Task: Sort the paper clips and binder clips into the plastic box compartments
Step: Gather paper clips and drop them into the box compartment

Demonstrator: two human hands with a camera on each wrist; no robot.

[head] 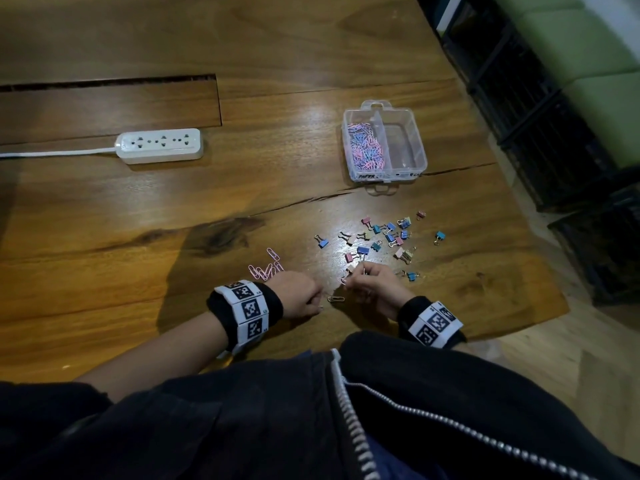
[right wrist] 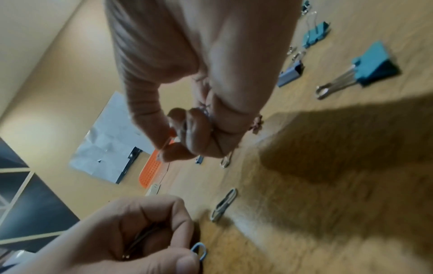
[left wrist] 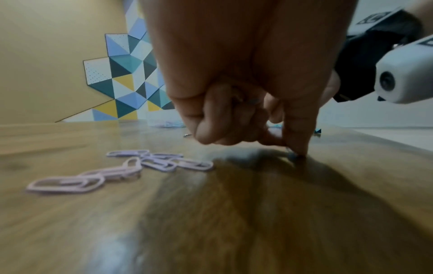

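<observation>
On the surface, the pink paper clips lay flat: light, thin wire, best nail-lifted by an edge. The left hand curled round a blue clip; the right hand pinched several. Binder clips, stiffer, offered wire handles. Box beyond.

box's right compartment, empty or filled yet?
Empty. In the head view the plastic box shows bare clear floor in its right compartment; the left one holds pink and blue paper clips. Binder clips lie on the table.
</observation>
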